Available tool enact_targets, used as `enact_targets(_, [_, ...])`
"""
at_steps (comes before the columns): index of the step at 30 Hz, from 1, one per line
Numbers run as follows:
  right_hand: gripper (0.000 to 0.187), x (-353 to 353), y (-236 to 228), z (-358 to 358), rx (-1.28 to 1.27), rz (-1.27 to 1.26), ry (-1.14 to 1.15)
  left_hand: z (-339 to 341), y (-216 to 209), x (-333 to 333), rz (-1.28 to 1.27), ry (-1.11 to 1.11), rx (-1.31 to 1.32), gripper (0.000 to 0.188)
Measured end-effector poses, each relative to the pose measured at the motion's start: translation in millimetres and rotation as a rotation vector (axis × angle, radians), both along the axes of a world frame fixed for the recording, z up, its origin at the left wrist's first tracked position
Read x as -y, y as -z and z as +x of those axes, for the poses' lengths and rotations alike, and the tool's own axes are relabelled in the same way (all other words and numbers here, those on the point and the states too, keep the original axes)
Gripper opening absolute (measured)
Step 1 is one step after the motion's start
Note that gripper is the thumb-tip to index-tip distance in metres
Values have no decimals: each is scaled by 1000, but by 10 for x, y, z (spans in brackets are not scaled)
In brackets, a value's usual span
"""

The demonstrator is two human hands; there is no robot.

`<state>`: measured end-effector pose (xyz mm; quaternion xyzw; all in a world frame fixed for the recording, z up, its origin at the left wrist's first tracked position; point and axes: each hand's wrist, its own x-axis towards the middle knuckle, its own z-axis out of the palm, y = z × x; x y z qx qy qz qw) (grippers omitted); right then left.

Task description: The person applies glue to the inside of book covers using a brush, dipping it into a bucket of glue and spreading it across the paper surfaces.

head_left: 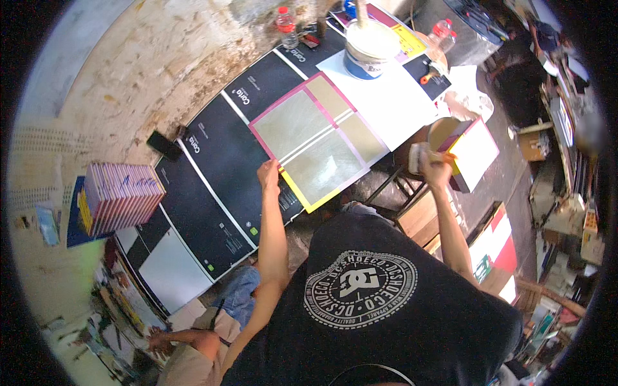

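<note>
1. The left hand [268, 175] rests on the near edge of the cover sheet [320, 138], fingers pressed down on its pink and yellow border; whether they pinch the edge or only press it, I cannot tell.
2. The cover sheet lies flat on the table [212, 161], over black printed sheets [222, 193]. It shows grey-green panels split by white strips, with a pink border on the far side and a yellow one on the near side.
3. The right hand [432, 166] is raised to the right of the cover sheet, off the table edge, fingers closed around a small pale object with an orange part [430, 154]; what it is cannot be made out.
4. Just right of that hand, a white board with a pink edge [475, 153] stands tilted.
5. Beyond the cover sheet, a white sheet [393, 96] lies under a white tub [370, 46] with a blue base and a stick standing in it.
6. Further beyond the cover sheet, at the table's far end, stands a clear bottle with a red cap [286, 24].
7. Left of the cover sheet, a dark phone [164, 145] lies on the table edge, and further left a stack of pink books [122, 196] stands against the wall.
8. Below the cover sheet, near the floor, another person's arm [187, 338] shows.
</note>
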<state>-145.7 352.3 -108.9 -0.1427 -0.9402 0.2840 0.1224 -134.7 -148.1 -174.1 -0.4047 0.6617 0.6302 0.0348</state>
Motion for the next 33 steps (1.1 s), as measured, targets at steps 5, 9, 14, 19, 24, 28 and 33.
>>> enact_targets(5, [42, -985, -246, 755, -1, -107, 254, 536, 108, 857, 52, -87, 42, 16])
enact_targets(9, [48, -1112, -386, 1132, -83, -331, 432, 1075, 369, 1629, -24, -129, 97, 33])
enact_targets(14, [50, -1062, -386, 599, -161, -574, 356, 1926, 972, 2387, -422, -219, 194, 31])
enact_targets(19, [40, -1009, -870, -392, -130, -851, 202, 2017, 859, 2718, -800, 27, 367, 35])
enact_targets(24, [30, -348, -1621, -1768, -142, -953, 78, 2345, 529, 2763, -534, -454, -35, 27])
enact_targets(28, [36, -74, -1928, -2773, -277, -700, -366, 2458, 278, 2349, -597, -541, 11, 28])
enact_targets(33, [30, 244, -1745, -3764, -327, -213, -653, 2116, 231, 1027, -626, -476, -155, 22])
